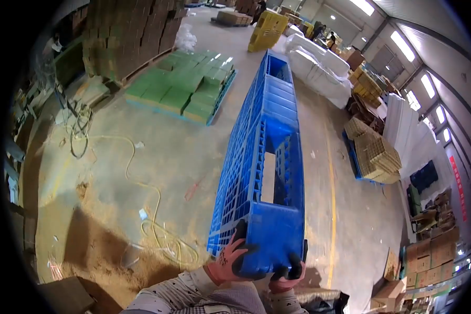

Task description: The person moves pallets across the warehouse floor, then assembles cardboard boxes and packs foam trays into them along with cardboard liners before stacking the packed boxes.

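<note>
Blue pallet (277, 235): an openwork slab stands on its long edge at centre, its near end against the person's hands and its far end pointing up the aisle.
Left hand (229, 261): in a pink-and-black glove, it grips the near end at the lower left corner, fingers spread over the edge.
Right hand (288, 275): gloved alike, it clasps the same end at the lower right corner, dark fingertips on the blue face.
Concrete floor (193, 157): it runs beneath, with brown dust at lower left.
Yellow hose (158, 199): it snakes and coils left of the pallet.
Yellow line (332, 209): painted, it runs to the right.
Green-topped stack (180, 86): low and broad, it sits beyond, at left, before tall brown cartons (125, 36).
Yellow pallet (267, 31): it stands upright past the blue one's far end.
White-wrapped bundles (319, 68): they lie just right of that far end.
Red banner (458, 183): it hangs along the right wall.
</note>
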The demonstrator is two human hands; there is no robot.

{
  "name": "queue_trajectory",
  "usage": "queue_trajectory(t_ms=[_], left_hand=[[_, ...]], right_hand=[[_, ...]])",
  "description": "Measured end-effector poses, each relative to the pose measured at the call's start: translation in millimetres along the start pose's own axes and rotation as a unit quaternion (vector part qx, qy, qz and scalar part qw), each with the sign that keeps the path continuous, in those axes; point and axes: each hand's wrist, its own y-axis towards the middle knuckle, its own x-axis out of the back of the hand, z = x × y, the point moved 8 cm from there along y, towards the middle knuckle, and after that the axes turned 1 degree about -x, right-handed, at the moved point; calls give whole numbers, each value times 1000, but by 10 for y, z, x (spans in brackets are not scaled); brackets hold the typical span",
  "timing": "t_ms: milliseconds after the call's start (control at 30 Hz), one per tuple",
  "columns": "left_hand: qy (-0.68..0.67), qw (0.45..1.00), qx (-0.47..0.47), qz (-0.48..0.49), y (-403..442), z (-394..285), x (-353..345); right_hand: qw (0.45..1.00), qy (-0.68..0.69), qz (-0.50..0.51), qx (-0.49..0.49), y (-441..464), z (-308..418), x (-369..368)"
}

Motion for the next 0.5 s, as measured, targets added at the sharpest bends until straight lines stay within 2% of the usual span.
queue_trajectory(t_ms=[133,167,267,300,333,367,433,500], left_hand=[[-24,999,-1,-39,1069,914,-391],[-50,995,-19,-80,1357,1102,-400],[-15,999,-23,-32,2161,2034,-675],[33,998,47,9,2617,2139,-720],[55,996,67,-8,2879,2396,-725],[73,993,82,-31,3122,2732,-726],[53,990,113,-71,3682,3212,-700],[25,991,89,-98,4190,3701,-688]], right_hand=[[991,117,-68,-16,901,-832,-914],[986,139,-87,-17,1076,-1068,-1154],[983,179,38,21,2276,-1186,-1815],[978,194,69,32,2610,-1206,-2035],[969,230,92,-22,2829,-1452,-2350],[965,238,107,-25,3163,-1528,-2635],[959,242,145,-26,3851,-1622,-3170],[962,224,157,15,4367,-1671,-3626]])
